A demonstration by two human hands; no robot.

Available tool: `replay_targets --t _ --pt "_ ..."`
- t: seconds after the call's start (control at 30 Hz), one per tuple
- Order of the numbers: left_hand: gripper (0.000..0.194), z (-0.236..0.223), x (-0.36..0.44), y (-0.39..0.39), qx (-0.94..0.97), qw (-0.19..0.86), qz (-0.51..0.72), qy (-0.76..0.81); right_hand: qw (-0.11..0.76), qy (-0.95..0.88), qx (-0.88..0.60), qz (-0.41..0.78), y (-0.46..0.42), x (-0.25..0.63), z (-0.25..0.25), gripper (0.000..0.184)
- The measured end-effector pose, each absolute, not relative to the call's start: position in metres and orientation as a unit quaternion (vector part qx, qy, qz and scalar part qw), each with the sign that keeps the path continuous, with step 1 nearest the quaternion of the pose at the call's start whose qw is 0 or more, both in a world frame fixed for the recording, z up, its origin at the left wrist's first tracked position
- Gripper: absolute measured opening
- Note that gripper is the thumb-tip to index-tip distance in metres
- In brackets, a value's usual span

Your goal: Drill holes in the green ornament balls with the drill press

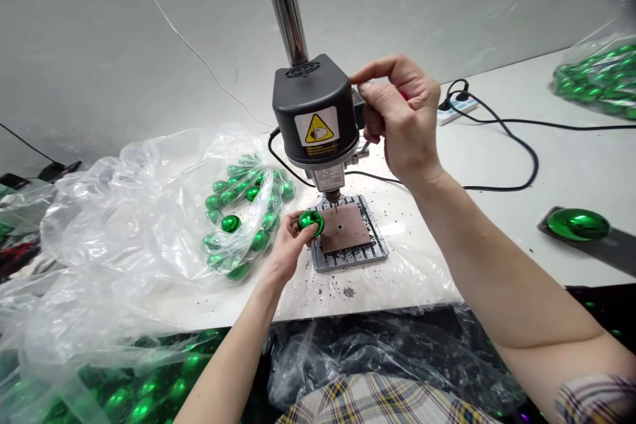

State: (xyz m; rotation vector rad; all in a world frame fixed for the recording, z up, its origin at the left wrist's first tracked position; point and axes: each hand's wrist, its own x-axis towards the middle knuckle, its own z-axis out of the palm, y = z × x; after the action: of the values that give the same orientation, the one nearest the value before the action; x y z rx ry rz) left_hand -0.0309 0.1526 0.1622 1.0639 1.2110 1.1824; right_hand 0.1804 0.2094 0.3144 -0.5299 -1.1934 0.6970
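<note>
Plaid shirt below, and the left hand closes its fingers around a shiny green bauble just beside the metal base: looks light, slippery, fragile, best held by its sides. Right hand curls at the drill head, grip hidden.

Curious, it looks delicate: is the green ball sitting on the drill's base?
No: the left hand holds the green ball at the edge of the base.

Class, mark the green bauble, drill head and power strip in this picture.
green bauble (311,222), head view, on its shiny shell
drill head (298,96), head view, on its black housing
power strip (457,113), head view, on its white casing
</note>
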Motion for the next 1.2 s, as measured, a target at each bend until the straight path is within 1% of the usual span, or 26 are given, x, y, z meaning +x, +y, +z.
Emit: replay_targets --t 0.13,0.27,0.33,0.43,0.8,1.03,1.2 --pt "0.058 0.149 -0.022 0.164 0.508 0.533 0.453 0.503 0.737 -0.542 -0.247 0.318 0.211 0.180 0.314 0.011" --pt "0.063 0.144 -0.015 0.172 0.532 0.547 0.417 0.493 0.727 -0.555 -0.261 0.310 0.214 0.180 0.313 0.018" --pt "0.064 0.144 -0.013 0.173 0.536 0.541 0.419 0.494 0.722 -0.561 -0.265 0.306 0.214 0.181 0.313 0.020" --pt "0.065 0.145 -0.011 0.174 0.538 0.525 0.428 0.501 0.723 -0.561 -0.266 0.302 0.213 0.181 0.314 0.019" --pt "0.059 0.142 -0.008 0.180 0.580 0.461 0.367 0.562 0.730 -0.553 -0.265 0.301 0.209 0.181 0.315 0.008" --pt "0.049 0.137 0.008 0.175 0.636 0.365 0.394 0.554 0.738 -0.555 -0.237 0.303 0.210 0.181 0.314 0.007" --pt "0.045 0.132 0.013 0.168 0.661 0.339 0.409 0.529 0.732 -0.555 -0.273 0.286 0.209 0.181 0.310 0.010"
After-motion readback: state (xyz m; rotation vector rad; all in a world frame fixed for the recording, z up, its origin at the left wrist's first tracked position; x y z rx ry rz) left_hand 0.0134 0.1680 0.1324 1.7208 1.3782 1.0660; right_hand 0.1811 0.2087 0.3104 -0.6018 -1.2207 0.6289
